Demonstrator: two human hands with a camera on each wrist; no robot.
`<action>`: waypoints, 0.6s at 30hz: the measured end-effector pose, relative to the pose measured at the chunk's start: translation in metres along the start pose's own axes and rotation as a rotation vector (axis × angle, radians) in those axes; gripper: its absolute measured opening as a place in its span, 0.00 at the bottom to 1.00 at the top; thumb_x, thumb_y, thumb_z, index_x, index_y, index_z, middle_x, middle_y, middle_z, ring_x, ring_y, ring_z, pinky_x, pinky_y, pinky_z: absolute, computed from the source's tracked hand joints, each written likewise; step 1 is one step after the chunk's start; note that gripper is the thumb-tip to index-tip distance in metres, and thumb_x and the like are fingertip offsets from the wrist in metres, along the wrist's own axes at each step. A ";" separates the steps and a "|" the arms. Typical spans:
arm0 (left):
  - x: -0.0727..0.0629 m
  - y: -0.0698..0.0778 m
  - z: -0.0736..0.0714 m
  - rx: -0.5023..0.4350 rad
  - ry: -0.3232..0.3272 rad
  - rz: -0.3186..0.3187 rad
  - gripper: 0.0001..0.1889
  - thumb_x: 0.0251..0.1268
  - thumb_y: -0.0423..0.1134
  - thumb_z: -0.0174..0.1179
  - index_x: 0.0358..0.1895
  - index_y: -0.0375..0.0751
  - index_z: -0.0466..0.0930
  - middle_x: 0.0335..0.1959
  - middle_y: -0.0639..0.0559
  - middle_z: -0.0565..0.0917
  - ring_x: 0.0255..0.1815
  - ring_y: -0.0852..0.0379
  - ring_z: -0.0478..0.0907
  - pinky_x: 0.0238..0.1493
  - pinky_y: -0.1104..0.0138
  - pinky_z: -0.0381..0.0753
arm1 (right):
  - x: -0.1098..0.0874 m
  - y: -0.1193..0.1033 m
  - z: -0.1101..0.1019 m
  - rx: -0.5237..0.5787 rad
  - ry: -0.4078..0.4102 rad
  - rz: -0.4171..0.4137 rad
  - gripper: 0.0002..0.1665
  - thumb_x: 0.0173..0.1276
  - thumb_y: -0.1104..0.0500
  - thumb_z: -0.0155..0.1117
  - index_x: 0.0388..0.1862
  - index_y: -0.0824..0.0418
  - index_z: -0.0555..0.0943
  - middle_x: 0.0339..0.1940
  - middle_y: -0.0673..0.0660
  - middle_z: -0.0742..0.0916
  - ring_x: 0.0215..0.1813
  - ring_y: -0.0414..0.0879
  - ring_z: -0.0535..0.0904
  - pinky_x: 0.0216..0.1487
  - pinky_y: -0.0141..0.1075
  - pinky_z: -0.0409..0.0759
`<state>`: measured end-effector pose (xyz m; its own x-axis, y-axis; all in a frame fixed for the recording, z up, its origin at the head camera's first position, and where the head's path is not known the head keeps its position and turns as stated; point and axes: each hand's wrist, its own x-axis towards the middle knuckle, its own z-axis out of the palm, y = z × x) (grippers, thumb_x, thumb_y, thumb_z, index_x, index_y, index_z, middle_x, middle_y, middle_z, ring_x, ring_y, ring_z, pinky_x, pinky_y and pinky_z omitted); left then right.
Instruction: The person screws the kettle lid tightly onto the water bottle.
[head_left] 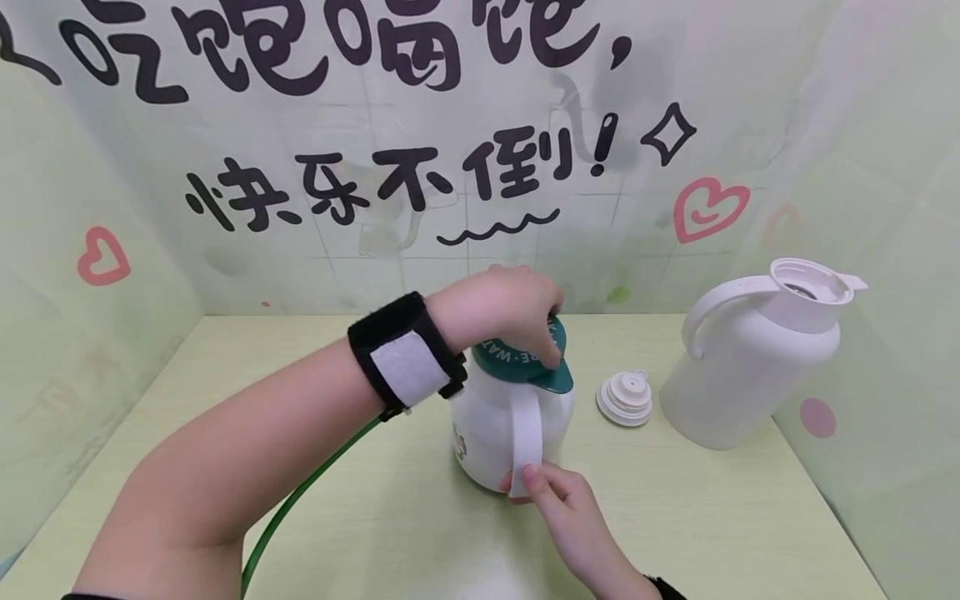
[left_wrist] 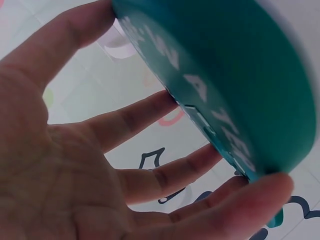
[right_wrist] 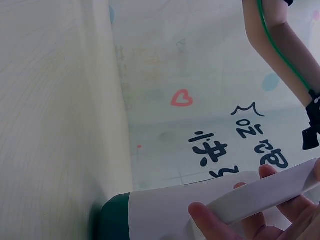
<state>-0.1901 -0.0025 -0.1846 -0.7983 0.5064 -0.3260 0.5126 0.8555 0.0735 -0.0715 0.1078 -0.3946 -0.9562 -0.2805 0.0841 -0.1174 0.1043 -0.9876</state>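
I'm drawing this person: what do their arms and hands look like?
Along the left arm runs a green cable to a black wrist strap with a white patch. The left hand and right hand have no gloves; something black shows at the right wrist.

Small booth-like station, kitchen-themed; whether within a home, lab or studio, cannot tell. Pale wood-grain counter (head_left: 427, 537), closed in on three sides by printed sheeting (head_left: 427, 287). Back panel: black Chinese lettering (head_left: 412, 187) about eating and drinking one's fill, pink hearts (head_left: 703, 219), faint tile-like grid. Tableware: green-lidded vacuum jug (head_left: 483, 421), lidless white jug (head_left: 731, 379). Black wrist strap (head_left: 378, 333) with green cable (head_left: 303, 490) suggests a recording setup.
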 end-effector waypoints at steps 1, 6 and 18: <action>0.000 0.000 0.000 0.000 -0.004 -0.003 0.25 0.56 0.53 0.66 0.55 0.47 0.77 0.44 0.54 0.77 0.47 0.55 0.69 0.48 0.59 0.71 | 0.000 0.000 0.000 0.000 0.000 0.001 0.18 0.78 0.58 0.46 0.39 0.66 0.82 0.40 0.58 0.85 0.44 0.46 0.80 0.49 0.41 0.77; 0.000 -0.001 0.000 0.001 -0.009 0.013 0.27 0.57 0.53 0.66 0.59 0.47 0.75 0.47 0.54 0.77 0.50 0.55 0.68 0.48 0.59 0.71 | 0.000 0.000 0.000 -0.006 0.000 0.007 0.18 0.78 0.58 0.46 0.39 0.66 0.82 0.40 0.57 0.85 0.44 0.47 0.80 0.49 0.41 0.77; -0.001 -0.002 -0.003 0.038 -0.044 0.085 0.30 0.58 0.51 0.66 0.64 0.48 0.72 0.55 0.52 0.75 0.51 0.53 0.70 0.47 0.60 0.76 | -0.001 0.000 0.000 -0.011 -0.002 0.010 0.18 0.78 0.58 0.46 0.40 0.65 0.83 0.40 0.57 0.86 0.42 0.47 0.80 0.50 0.40 0.76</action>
<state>-0.1905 -0.0043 -0.1818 -0.7373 0.5709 -0.3612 0.5900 0.8046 0.0674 -0.0710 0.1083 -0.3945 -0.9570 -0.2808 0.0735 -0.1104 0.1177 -0.9869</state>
